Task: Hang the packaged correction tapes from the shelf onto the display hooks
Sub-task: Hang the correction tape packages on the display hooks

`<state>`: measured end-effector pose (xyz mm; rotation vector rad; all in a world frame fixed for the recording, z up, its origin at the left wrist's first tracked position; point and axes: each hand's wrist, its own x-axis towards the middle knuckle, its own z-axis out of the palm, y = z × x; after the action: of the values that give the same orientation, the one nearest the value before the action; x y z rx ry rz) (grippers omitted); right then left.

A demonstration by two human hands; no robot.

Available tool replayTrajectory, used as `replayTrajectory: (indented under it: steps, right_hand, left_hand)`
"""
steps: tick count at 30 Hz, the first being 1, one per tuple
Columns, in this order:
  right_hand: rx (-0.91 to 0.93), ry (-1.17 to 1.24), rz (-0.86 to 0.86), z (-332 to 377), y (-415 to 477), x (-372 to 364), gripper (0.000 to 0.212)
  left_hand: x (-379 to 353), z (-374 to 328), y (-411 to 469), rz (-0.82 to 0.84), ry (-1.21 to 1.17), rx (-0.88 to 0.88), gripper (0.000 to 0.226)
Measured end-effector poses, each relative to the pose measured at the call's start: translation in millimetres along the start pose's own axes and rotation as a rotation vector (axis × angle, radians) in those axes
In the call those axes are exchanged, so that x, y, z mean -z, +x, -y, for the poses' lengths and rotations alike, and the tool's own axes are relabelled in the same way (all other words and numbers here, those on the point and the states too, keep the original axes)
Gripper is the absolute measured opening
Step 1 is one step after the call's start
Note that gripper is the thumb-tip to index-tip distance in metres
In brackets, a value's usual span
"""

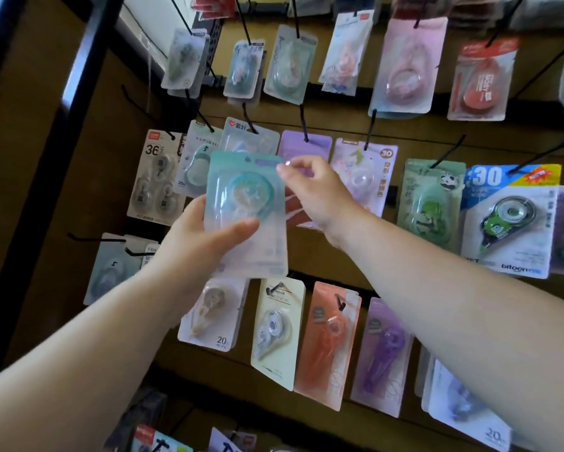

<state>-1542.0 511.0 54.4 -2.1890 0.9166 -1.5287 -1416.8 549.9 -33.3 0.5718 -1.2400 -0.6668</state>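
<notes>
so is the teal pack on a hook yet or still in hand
In hand: the teal pack sits between left hand and right hand, with no hook through its top.

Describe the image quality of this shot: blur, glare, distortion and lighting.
Head view: wide-angle distortion bows the black frame post and fans the hooks outward; the teal package held by the left hand is slightly motion-soft, with the right hand pinching its top corner; top-row packs look hazy; bright window glare upper left; printing on the blue package stays readable.

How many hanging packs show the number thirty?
2: the pale pack just right of the right hand, and the blue pack further right. Others may be hidden.
</notes>
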Motion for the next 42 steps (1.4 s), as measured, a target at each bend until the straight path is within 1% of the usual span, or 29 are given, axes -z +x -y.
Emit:
replayTrajectory:
  steps: [1, 3, 4, 6, 8, 11, 15, 20, 24, 30, 32, 37, 39, 42]
  right_hand:
    - [0.009, -0.005, 0.010, 2.9, 2.4, 1.5, 0.024]
    - [0.023, 0.022, -0.060, 9.4, 12.2, 9.0, 0.021]
    - [0.036, 0.018, -0.110, 11.6, 17.8, 14.0, 0.023]
    - [0.078, -0.050, -0.202, 17.3, 24.7, 22.8, 0.030]
    - [0.136, -0.121, -0.244, 20.2, 30.0, 28.9, 0.034]
    - [0.203, -0.165, -0.301, 25.0, 37.2, 33.3, 0.033]
    - [0.211, -0.184, -0.329, 26.1, 45.5, 35.3, 0.033]
    - [0.217, -0.228, -0.350, 26.6, 53.0, 39.0, 0.035]
    - [0.175, -0.289, -0.340, 18.3, 58.3, 39.4, 0.035]
    - [0.115, -0.274, -0.313, 0.9, 59.3, 38.9, 0.037]
    - [0.105, -0.294, -0.277, -5.7, 60.5, 39.1, 0.044]
    - [0.030, -0.350, -0.102, -29.7, 63.0, 37.7, 0.073]
    - [0.030, -0.350, -0.077, -36.4, 65.2, 39.3, 0.077]
    - [0.008, -0.365, -0.075, -44.0, 72.5, 42.5, 0.078]
  left_hand:
    - [-4.8, -5.0, 9.5, 0.005, 0.021, -0.015, 0.042]
    - [-14.9, -12.7, 25.2, -0.003, 0.065, -0.036, 0.064]
    - [-20.5, -16.3, 31.2, -0.029, 0.086, -0.047, 0.071]
    - [-30.0, -22.5, 40.5, -0.094, 0.146, -0.078, 0.075]
    - [-36.6, -25.7, 47.7, -0.096, 0.179, -0.069, 0.078]
    - [-42.8, -22.5, 54.1, -0.018, 0.179, -0.031, 0.081]
    - [-42.2, -17.1, 61.6, 0.044, 0.147, -0.044, 0.080]
    - [-41.1, -15.0, 70.3, 0.029, 0.107, -0.061, 0.071]
    - [-40.1, -4.2, 74.1, 0.025, 0.120, -0.050, 0.069]
    - [-43.5, 15.1, 82.6, -0.018, 0.229, -0.077, 0.068]
    - [-47.5, 21.5, 87.8, -0.025, 0.271, -0.080, 0.067]
    - [-52.7, 37.3, 103.4, -0.055, 0.356, -0.089, 0.067]
    - [-54.5, 44.4, 108.0, -0.060, 0.376, -0.090, 0.067]
    - [-57.2, 53.3, 115.3, -0.063, 0.374, -0.090, 0.068]
